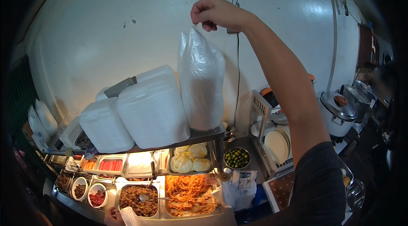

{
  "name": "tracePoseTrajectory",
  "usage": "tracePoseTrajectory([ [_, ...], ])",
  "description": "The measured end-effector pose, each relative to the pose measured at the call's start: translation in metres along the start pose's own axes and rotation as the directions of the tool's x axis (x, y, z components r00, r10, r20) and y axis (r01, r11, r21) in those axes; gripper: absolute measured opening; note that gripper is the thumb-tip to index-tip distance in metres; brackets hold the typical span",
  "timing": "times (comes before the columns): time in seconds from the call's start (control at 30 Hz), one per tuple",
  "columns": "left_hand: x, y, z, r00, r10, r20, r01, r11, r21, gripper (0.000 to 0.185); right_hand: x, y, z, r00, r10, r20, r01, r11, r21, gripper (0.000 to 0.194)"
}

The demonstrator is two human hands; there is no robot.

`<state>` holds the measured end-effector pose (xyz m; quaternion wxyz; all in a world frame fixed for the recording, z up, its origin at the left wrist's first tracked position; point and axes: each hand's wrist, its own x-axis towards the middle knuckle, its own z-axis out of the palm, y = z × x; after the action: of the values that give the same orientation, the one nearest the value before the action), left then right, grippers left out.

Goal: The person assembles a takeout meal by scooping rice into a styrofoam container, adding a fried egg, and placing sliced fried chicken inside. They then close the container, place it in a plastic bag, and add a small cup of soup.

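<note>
My right hand (210, 14) is raised high against the wall, thumb and fingers pinched at the peaked top of a clear plastic bag (205, 66). That bag stands tall on the metal shelf above the food trays; its contents are blurred through the film. Low at the bottom edge, my left hand (112, 217) holds a white bag or wrapper (129, 215), partly cut off by the frame. Just above it sits a steel pan of chopped brown food (135, 199) with a spoon (145, 197). Beside that, a pan of orange noodles (188, 191) has tongs lying in it.
Stacked white foam containers (153, 111) fill the shelf (207, 135) left of the bag. Under it are trays of red sausages (111, 164) and fried eggs (191, 157). Rightward stand a bowl of green citrus (236, 158), a rack of plates (276, 146) and a lidded cooker (338, 112).
</note>
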<state>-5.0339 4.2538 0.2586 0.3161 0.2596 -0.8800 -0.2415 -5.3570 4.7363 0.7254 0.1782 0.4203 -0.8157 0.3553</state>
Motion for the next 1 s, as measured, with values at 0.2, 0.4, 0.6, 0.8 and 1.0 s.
tracePoseTrajectory([
  [0.2, 0.008, 0.006, 0.010, 1.000, 0.011, -0.013, -0.013, 0.987, -0.160, 0.023, 0.004, -0.022, -0.010, 0.998, 0.009, -0.061, -0.018, 0.989, -0.150, 0.019],
  [0.4, 0.002, 0.029, 0.014, 0.996, 0.034, 0.088, -0.012, 0.973, -0.232, 0.026, 0.005, -0.018, -0.005, 0.996, 0.065, 0.053, -0.051, 0.970, -0.238, 0.008],
  [0.6, 0.001, 0.037, 0.011, 0.991, 0.053, 0.126, -0.003, 0.931, -0.364, 0.027, 0.042, -0.026, -0.029, 0.896, -0.051, -0.441, 0.044, 0.999, -0.026, 0.020],
  [0.8, -0.026, 0.117, 0.005, 0.879, 0.358, 0.315, 0.190, 0.343, -0.920, 0.068, -0.051, -0.076, 0.052, 0.765, -0.566, -0.307, 0.610, 0.484, 0.627, 0.021],
  [1.0, -0.050, 0.172, 0.009, 0.665, 0.498, 0.556, 0.593, 0.100, -0.799, 0.056, -0.281, -0.112, 0.355, 0.820, -0.498, 0.284, 0.303, 0.797, 0.522, 0.017],
])
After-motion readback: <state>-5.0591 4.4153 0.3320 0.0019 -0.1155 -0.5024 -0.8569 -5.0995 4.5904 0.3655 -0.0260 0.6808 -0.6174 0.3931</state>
